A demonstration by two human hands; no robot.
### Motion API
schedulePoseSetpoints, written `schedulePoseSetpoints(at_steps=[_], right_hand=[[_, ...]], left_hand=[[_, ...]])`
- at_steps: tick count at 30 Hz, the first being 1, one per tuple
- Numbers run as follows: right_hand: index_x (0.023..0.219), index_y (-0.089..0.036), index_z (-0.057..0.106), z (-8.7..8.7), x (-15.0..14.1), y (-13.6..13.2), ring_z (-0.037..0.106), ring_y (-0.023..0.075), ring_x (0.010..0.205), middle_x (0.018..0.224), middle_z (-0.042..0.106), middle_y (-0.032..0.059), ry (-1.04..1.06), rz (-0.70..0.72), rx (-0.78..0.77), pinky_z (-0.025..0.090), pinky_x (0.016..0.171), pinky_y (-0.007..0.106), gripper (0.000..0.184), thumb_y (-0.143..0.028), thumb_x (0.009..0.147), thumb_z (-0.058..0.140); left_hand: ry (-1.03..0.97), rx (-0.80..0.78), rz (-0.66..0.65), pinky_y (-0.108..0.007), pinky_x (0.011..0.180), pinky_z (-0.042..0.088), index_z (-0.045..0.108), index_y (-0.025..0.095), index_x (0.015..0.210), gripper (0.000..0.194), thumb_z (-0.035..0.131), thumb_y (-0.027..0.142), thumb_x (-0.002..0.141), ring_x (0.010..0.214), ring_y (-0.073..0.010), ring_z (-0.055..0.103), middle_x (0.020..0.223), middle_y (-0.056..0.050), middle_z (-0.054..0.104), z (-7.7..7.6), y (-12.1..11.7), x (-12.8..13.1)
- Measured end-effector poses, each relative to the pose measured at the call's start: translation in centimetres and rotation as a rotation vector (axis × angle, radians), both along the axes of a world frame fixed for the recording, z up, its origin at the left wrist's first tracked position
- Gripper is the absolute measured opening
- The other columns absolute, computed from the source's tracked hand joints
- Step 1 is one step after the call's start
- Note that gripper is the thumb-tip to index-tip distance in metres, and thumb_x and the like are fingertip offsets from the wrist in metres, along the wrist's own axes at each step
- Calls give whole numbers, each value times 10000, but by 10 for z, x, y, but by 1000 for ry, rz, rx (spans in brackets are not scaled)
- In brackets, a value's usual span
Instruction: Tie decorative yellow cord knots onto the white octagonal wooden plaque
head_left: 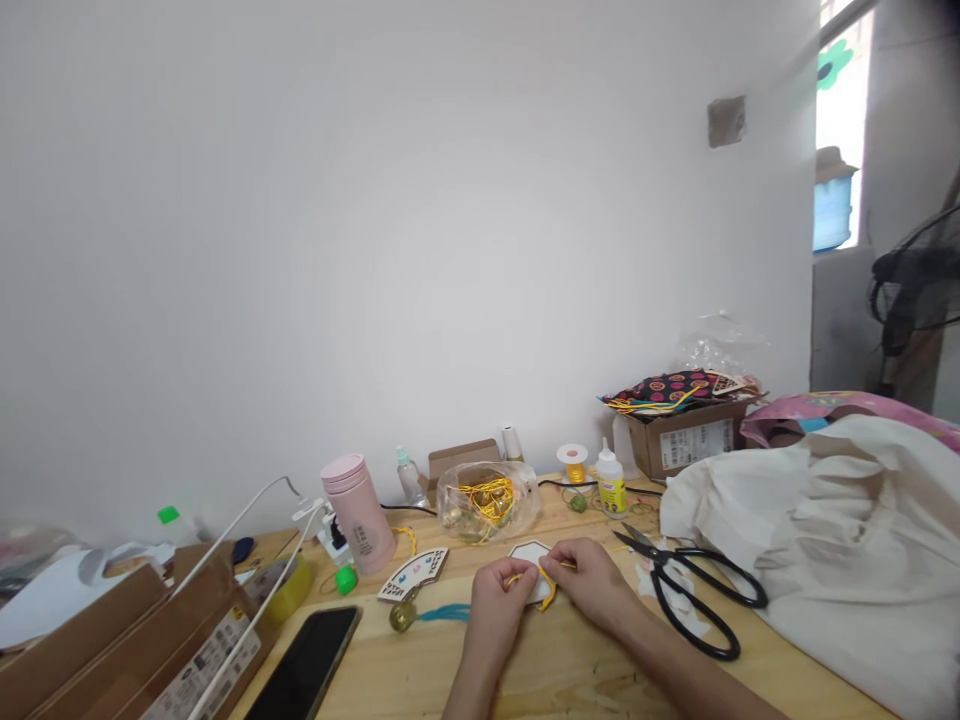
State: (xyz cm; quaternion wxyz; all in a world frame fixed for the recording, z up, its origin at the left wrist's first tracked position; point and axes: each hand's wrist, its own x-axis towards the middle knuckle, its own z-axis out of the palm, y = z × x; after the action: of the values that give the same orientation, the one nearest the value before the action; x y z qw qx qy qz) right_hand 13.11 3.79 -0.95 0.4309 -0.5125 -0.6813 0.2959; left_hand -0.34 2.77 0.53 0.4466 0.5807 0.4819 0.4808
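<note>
Left hand and right hand pinch narrow on the yellow cord — it's right between them, tail trailing nearward over the white panel, whose long axis, half-hidden, I can't tell.

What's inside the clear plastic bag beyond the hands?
A tangle of yellow cord shows inside the clear plastic bag. Whatever lies beneath the tangle is covered, and the creased plastic makes the rest too unclear to identify.
</note>
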Motion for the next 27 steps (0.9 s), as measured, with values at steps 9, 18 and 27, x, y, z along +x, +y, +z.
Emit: schedulePoseSetpoints(at_steps=[9,18,27], right_hand=[[636,-167,630,12,1,-10,501,114,559,598,616,10,-143,-15,74,303,488,191,292,-318,725,397],[548,-128,593,11,-1,-4,445,98,503,513,541,-3,12,-60,-47,298,462,185,256,-300,659,439],[621,-130,567,17,-5,-5,254,58,340,356,315,-73,459,184,-221,194,358,173,250,-198,638,326]], left_hand=[[-6,7,11,-230,500,398,645,112,557,239,644,346,511,497,-141,521,513,-25,617,1,1,0],[-8,-11,24,-210,471,374,635,116,546,216,642,329,511,458,-123,505,480,-7,602,1,0,1],[-65,-34,24,-209,477,365,627,115,535,198,645,311,519,460,-117,490,476,-1,597,-1,3,-1]])
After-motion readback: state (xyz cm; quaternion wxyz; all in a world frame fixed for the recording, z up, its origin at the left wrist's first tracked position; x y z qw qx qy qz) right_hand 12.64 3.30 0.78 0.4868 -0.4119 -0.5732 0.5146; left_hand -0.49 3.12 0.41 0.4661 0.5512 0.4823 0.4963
